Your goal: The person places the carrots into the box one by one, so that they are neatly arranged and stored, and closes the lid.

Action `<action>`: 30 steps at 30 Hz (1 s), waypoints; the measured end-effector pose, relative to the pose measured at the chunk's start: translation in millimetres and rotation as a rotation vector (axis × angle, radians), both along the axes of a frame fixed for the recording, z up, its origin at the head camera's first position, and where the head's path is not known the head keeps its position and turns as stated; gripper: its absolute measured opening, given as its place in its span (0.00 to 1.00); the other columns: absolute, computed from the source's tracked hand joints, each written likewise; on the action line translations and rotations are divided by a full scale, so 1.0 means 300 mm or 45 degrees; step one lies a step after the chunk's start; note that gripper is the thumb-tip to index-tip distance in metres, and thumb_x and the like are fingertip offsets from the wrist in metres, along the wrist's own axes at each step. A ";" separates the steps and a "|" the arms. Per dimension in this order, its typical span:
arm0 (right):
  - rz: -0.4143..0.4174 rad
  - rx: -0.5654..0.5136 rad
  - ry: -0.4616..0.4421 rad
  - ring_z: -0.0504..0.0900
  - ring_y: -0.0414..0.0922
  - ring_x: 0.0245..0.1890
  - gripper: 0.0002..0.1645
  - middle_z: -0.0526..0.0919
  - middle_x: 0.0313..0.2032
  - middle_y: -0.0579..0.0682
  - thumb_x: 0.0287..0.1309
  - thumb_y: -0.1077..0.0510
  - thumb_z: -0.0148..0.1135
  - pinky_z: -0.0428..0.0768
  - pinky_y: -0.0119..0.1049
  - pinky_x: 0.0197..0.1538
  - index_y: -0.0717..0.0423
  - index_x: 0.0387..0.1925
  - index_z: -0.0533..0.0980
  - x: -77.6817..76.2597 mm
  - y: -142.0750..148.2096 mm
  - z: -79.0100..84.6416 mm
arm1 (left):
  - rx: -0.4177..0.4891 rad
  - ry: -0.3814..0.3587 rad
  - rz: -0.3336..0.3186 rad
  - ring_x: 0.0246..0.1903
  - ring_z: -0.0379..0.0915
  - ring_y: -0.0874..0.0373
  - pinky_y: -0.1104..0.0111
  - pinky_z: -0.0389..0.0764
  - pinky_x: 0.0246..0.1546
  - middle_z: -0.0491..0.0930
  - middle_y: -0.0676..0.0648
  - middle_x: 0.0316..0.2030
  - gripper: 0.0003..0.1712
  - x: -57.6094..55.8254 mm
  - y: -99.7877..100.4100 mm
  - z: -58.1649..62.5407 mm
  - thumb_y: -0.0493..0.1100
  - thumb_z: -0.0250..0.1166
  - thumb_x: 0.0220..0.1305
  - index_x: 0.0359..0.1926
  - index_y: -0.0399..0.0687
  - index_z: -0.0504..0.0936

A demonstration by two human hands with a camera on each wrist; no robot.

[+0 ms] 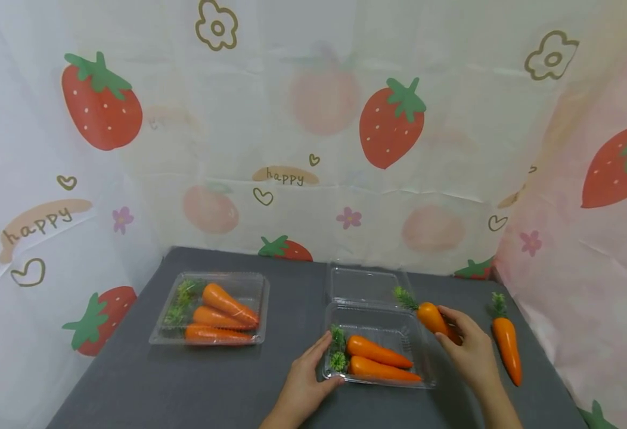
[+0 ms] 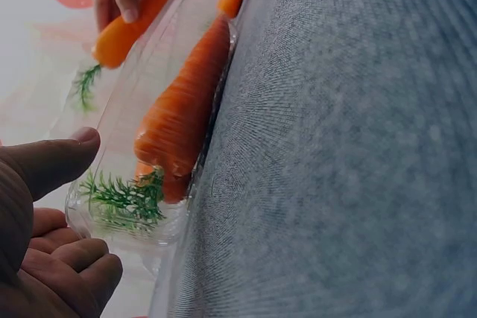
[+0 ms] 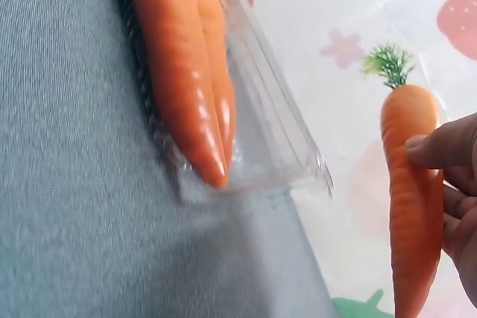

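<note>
In the head view my right hand (image 1: pixel 469 342) pinches an orange carrot (image 1: pixel 432 319) with a green leafy top, raised beside the right rim of a clear plastic box (image 1: pixel 394 326). Thumb and fingertips grip its thick upper part, as the right wrist view shows for the carrot (image 3: pixel 414 184). Two more carrots (image 1: pixel 380 351) lie side by side in this box, their green tops (image 1: pixel 338 361) to the left. My left hand (image 1: pixel 304 378) is at the box's front left corner, fingers along the left side and thumb at the front. The box's lid (image 1: pixel 367 285) stands open behind it.
To the left, a lidded clear box (image 1: pixel 155 339) holds three carrots (image 1: pixel 230 304). A single carrot (image 1: pixel 506 348) lies on the grey tabletop (image 1: pixel 195 393) at the right. Cloth printed with strawberries (image 1: pixel 391 122) hangs behind and along both sides.
</note>
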State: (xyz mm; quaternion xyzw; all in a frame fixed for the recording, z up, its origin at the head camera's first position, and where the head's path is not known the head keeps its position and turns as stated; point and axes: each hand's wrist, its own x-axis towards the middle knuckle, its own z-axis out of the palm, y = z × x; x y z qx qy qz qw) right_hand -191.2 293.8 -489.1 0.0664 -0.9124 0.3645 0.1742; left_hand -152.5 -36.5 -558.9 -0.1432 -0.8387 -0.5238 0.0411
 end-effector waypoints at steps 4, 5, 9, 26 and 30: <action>0.051 -0.001 0.017 0.84 0.56 0.54 0.33 0.82 0.57 0.58 0.56 0.70 0.73 0.87 0.45 0.50 0.56 0.64 0.77 -0.011 -0.030 0.001 | 0.005 -0.001 0.004 0.71 0.66 0.45 0.48 0.70 0.69 0.68 0.44 0.73 0.48 0.000 0.001 -0.002 0.44 0.81 0.53 0.73 0.39 0.70; 0.066 0.002 0.021 0.84 0.56 0.53 0.34 0.82 0.57 0.57 0.56 0.71 0.73 0.87 0.45 0.50 0.55 0.64 0.77 -0.015 -0.036 0.001 | 0.009 -0.003 0.003 0.71 0.66 0.45 0.48 0.70 0.69 0.68 0.44 0.73 0.48 -0.001 0.001 -0.002 0.44 0.81 0.53 0.73 0.39 0.70; 0.126 0.017 0.021 0.84 0.54 0.53 0.34 0.82 0.58 0.55 0.55 0.71 0.74 0.87 0.43 0.50 0.53 0.64 0.78 -0.031 -0.061 -0.006 | 0.017 -0.018 -0.010 0.71 0.65 0.45 0.48 0.70 0.68 0.67 0.44 0.74 0.48 -0.005 0.002 -0.002 0.45 0.81 0.54 0.73 0.39 0.69; 0.295 0.003 -0.051 0.83 0.53 0.56 0.34 0.81 0.61 0.51 0.55 0.72 0.73 0.85 0.45 0.54 0.50 0.63 0.79 -0.075 -0.159 -0.029 | 0.033 -0.012 -0.026 0.71 0.65 0.44 0.48 0.71 0.67 0.67 0.43 0.74 0.48 0.001 -0.004 -0.003 0.45 0.80 0.55 0.73 0.39 0.70; 0.305 0.012 -0.074 0.83 0.52 0.57 0.34 0.82 0.60 0.50 0.54 0.72 0.73 0.85 0.47 0.54 0.49 0.62 0.80 -0.087 -0.180 -0.038 | 0.048 -0.050 -0.042 0.72 0.64 0.42 0.48 0.72 0.66 0.66 0.43 0.75 0.48 0.000 -0.003 0.002 0.46 0.80 0.56 0.74 0.40 0.68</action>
